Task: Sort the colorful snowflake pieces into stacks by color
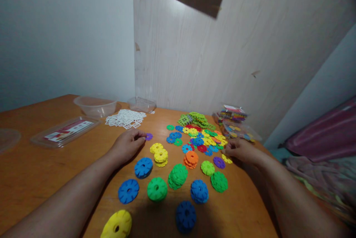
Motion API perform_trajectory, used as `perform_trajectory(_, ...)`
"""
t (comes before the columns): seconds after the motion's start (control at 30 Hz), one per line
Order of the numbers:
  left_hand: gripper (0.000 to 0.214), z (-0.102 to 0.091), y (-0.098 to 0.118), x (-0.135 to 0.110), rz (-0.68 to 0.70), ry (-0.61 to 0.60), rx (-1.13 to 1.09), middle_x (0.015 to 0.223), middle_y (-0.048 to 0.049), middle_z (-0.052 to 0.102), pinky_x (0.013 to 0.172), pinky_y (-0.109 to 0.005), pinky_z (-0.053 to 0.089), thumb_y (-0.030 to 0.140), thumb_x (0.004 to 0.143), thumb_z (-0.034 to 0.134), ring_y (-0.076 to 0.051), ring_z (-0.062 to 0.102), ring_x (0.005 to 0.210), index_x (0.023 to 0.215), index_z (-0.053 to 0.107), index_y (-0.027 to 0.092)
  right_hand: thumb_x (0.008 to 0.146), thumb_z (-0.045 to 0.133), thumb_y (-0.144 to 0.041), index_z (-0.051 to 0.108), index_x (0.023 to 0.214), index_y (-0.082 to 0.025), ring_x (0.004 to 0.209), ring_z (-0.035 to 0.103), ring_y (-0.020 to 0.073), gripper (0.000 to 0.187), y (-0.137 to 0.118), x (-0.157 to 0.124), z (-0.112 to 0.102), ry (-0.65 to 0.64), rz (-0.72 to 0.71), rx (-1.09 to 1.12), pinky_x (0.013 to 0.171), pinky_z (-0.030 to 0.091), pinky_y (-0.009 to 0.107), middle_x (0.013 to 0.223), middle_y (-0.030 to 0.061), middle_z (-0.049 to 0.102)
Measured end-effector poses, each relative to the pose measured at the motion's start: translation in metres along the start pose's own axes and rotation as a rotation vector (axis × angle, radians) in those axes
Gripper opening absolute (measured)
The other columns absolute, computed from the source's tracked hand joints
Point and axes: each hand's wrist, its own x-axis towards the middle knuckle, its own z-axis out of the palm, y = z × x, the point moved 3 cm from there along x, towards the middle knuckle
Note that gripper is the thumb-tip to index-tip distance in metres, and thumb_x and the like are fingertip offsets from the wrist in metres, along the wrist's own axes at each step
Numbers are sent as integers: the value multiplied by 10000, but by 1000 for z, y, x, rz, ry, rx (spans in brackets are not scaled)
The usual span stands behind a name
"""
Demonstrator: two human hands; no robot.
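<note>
My left hand point(130, 142) rests at the left of the pieces, its thumb and fingers pinching the edge of a small purple notched interlocking disc point(149, 136). On the right, my right hand point(239, 149) is closed at the fingertips over a yellow interlocking disc point(227, 159), which lies partly beneath them. A purple disc point(219, 162) sits just left of that one. Between the hands are stacks sorted by colour: yellow point(160, 156), orange point(191, 159), green point(178, 175) and blue point(199, 190). Behind them spreads a loose, mixed heap of discs point(204, 139).
White lattice pieces point(126, 118) lie at the back left near a clear bowl point(96, 105) and a clear tray point(141, 103). A labelled lid point(65, 132) is further left. Light-green pieces point(196, 119) are piled at the back. Plastic boxes point(233, 113) stand at the back right.
</note>
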Motion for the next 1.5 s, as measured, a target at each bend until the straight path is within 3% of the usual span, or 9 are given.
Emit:
perform_trajectory(0.13, 283, 1, -1, 0, -7, -11, 4, 843, -39, 688, 685, -310, 464, 397, 773, 529, -214, 619, 803, 878, 690, 189, 788, 607, -476, 658, 949, -182, 682, 590, 174, 340, -23, 3, 3, 216, -95, -164, 569, 415, 250, 803, 50, 677)
perform_trajectory(0.27, 279, 0, 2, -1, 4, -19, 1, 845, -40, 690, 701, -317, 466, 398, 776, 527, -214, 621, 801, 864, 688, 188, 803, 615, -491, 660, 1152, -226, 993, 585, 249, 440, -43, 4, 10, 283, -223, -442, 800, 432, 309, 1096, 95, 642)
perform_trajectory(0.5, 290, -1, 4, -1, -7, -22, -22, 873, -46, 701, 729, -330, 471, 420, 762, 544, -238, 625, 861, 864, 697, 196, 922, 459, -394, 708, 1032, -258, 959, 579, 214, 304, -48, 2, 18, 298, -247, -584, 780, 393, 281, 1007, 66, 663)
perform_trajectory(0.67, 289, -1, 5, -2, -30, -4, -37, 872, -44, 701, 731, -331, 476, 421, 744, 557, -241, 627, 865, 862, 702, 201, 924, 455, -345, 716, 936, -233, 951, 556, 198, 285, -51, -1, 16, 349, -281, -580, 802, 383, 265, 1003, 62, 656)
perform_trajectory(0.97, 294, 2, -2, 0, 1, -13, -4, 831, -35, 695, 686, -306, 465, 418, 775, 528, -216, 623, 802, 868, 694, 195, 895, 524, -418, 697, 1110, -248, 1040, 529, 230, 324, -45, 3, 23, 320, -292, -586, 893, 374, 315, 1107, 83, 632)
perform_trajectory(1.33, 282, 0, 4, 0, 5, -18, 30, 820, -36, 687, 700, -321, 462, 409, 765, 528, -228, 621, 814, 846, 688, 191, 952, 410, -330, 698, 948, -223, 992, 531, 227, 307, -53, 1, 23, 400, -310, -677, 845, 374, 303, 987, 79, 658)
perform_trajectory(1.5, 288, 0, 1, 0, 34, -7, 27, 837, -43, 684, 719, -323, 463, 404, 784, 516, -225, 621, 831, 863, 692, 190, 942, 418, -341, 679, 942, -214, 961, 543, 222, 290, -49, 0, 18, 485, -277, -594, 825, 372, 305, 968, 74, 648)
